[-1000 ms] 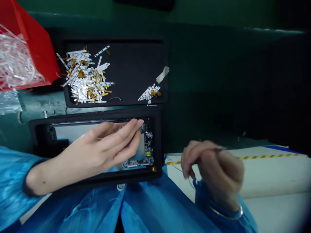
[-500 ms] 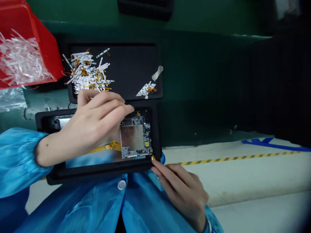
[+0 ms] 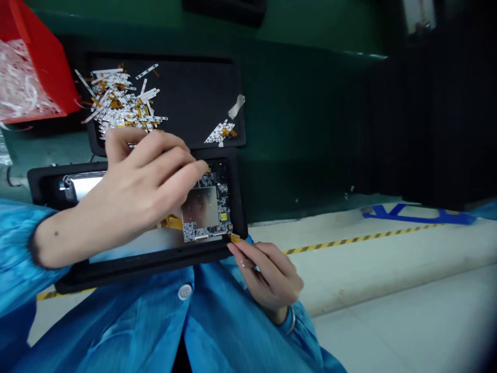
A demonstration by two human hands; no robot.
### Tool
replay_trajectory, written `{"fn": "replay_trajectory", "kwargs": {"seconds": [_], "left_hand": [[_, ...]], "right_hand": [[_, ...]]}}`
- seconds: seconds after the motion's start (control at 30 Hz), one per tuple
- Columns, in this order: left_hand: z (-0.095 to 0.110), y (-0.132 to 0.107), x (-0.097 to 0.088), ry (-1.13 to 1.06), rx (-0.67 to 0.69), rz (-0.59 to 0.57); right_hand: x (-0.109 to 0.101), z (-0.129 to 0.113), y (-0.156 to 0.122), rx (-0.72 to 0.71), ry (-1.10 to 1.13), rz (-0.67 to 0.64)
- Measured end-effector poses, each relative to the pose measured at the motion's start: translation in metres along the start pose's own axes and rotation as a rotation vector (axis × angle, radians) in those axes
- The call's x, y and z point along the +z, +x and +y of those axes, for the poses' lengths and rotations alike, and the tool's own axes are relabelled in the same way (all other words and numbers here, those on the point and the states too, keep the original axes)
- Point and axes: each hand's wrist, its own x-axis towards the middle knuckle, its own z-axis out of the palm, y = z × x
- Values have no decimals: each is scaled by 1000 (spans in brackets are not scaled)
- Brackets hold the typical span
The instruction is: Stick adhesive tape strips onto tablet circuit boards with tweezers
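Two hands: left (image 3: pixel 143 189) arched over circuit board (image 3: pixel 205 212), right (image 3: pixel 267 274) pinching amber tab (image 3: pixel 235 238)

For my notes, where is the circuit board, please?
In the head view, the circuit board lies in the black frame, right of the left hand.

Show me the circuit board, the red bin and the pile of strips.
circuit board (image 3: pixel 201 207), head view, on its square metal plate
red bin (image 3: pixel 46 67), head view, on its outer wall
pile of strips (image 3: pixel 116 98), head view, on the middle of the pile

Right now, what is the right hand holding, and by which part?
Its fingers seem to pinch the end of an amber flex ribbon, at the black frame's corner.
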Motion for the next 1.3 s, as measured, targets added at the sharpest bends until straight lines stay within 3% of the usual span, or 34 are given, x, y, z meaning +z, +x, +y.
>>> {"fn": "replay_trajectory", "kwargs": {"seconds": [0.13, 0.3, 0.43, 0.6, 0.8, 0.9, 1.03, 1.3], "left_hand": [[21, 6, 5, -102, 120, 47], [37, 13, 17, -297, 135, -69], [34, 14, 23, -486, 75, -81], [24, 17, 15, -534, 49, -139], [17, 15, 9, -545, 2, -87], [18, 11, 12, -523, -7, -76], [21, 8, 16, -496, -13, -32], [21, 10, 14, -471, 24, -50]], "right_hand": [[4, -3, -1, 68, 0, 0], [10, -1, 0, 57, -3, 3], [12, 4, 0, 42, 4, -3], [9, 11, 6, -31, 3, -51], [-4, 21, 30, -272, 6, -277], [-9, 26, 37, -324, 19, -355], [-13, 28, 39, -335, 28, -416], [-18, 20, 36, -291, 5, -433]]}}
